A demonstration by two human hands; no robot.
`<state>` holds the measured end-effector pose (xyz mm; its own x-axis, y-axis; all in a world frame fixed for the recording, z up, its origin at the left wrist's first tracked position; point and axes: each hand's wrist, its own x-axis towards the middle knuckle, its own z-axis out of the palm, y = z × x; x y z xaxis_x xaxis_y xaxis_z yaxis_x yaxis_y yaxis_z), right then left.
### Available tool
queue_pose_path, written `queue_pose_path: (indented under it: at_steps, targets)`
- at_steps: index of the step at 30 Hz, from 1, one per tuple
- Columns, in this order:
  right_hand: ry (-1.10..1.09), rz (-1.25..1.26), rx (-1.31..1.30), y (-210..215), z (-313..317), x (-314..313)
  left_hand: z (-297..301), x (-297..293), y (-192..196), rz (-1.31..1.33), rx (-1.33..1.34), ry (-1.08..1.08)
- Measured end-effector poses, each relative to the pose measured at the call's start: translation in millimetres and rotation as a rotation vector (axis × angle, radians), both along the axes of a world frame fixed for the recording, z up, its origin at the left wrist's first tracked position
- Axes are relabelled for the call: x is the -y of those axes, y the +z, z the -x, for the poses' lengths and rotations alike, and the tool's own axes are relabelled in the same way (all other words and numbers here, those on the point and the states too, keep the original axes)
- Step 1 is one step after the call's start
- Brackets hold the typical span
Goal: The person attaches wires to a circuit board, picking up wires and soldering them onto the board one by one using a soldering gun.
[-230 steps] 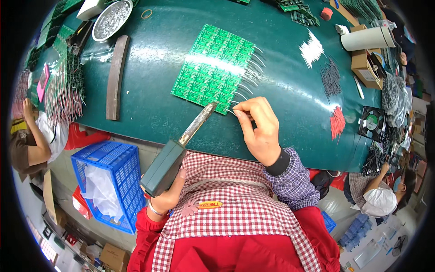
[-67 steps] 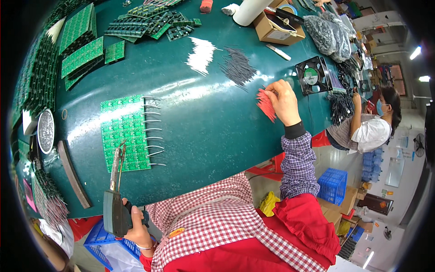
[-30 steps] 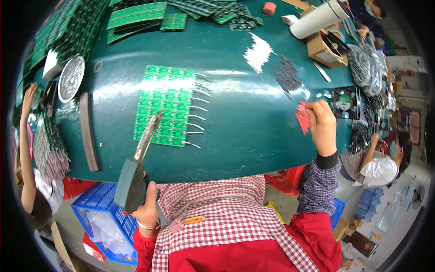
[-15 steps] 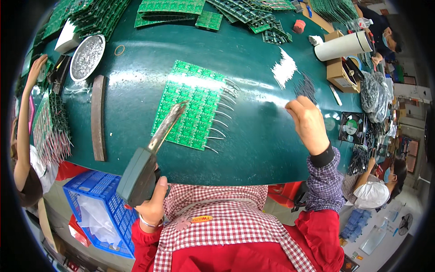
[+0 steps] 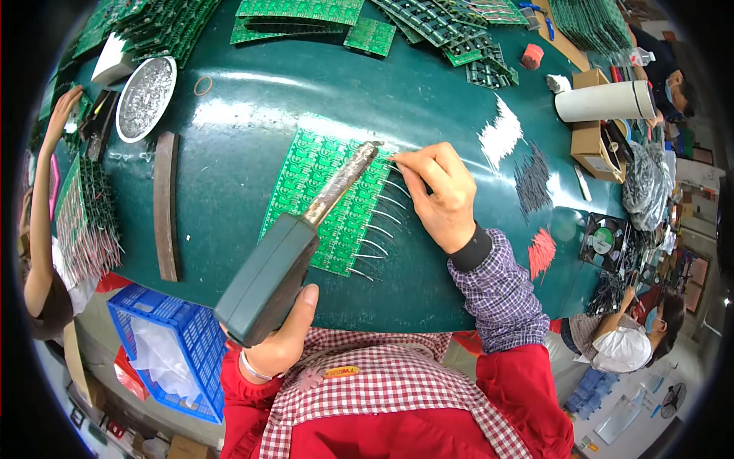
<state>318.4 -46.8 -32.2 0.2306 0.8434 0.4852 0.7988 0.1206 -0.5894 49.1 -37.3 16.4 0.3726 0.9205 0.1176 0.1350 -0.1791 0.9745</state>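
Observation:
My left hand (image 5: pixel 281 346) is wrapped round the grip of a dark green soldering gun (image 5: pixel 269 268). Its long metal tip reaches over a green circuit board panel (image 5: pixel 306 183) to the upper right corner. There my right hand (image 5: pixel 442 197) pinches a thin wire, mostly hidden by the fingertips, against the board's right edge close to the tip. Below my fingers, several white wires (image 5: pixel 376 229) stick out from that same edge. The panel lies flat on the green tabletop (image 5: pixel 222 183).
White wires (image 5: pixel 501 136), dark wires (image 5: pixel 532 180) and red wires (image 5: pixel 542 252) lie in piles at right. A dark bar (image 5: pixel 167 206) and a round dish (image 5: pixel 146 99) sit left. Stacked boards (image 5: pixel 436 30) line the back. A blue crate (image 5: pixel 172 344) stands below the table's edge; co-workers flank both sides.
My right hand has moved left from the dark wire pile to the board's upper right edge. The soldering gun's tip has moved right and up to the same corner.

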Motion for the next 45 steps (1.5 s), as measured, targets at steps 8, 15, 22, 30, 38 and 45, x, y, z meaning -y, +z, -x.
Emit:
queue_pose_path:
  at_steps: [8,15,22,30,38,45]
  targets:
    - [0.006,0.015,0.022,-3.6,-5.4,3.4,-14.9,-4.1,-1.8,0.154,-0.225,0.062]
    - [0.016,-0.001,0.029,-4.4,-7.0,2.8,-21.4,-11.8,-3.8,0.087,-0.281,-0.009]
    - [0.022,0.002,0.038,-3.7,-7.8,2.8,-26.2,-16.7,-3.8,0.049,-0.250,-0.036]
    - [0.026,0.008,0.036,-3.3,-8.5,2.5,-27.3,-19.1,-3.3,0.009,-0.297,-0.075]
    - [0.033,0.016,0.034,-2.1,-8.9,3.2,-26.4,-20.2,-5.1,-0.058,-0.297,-0.099]
    - [0.028,0.021,0.041,-1.0,-8.4,3.1,-19.0,-9.7,-11.0,0.077,-0.302,0.006]
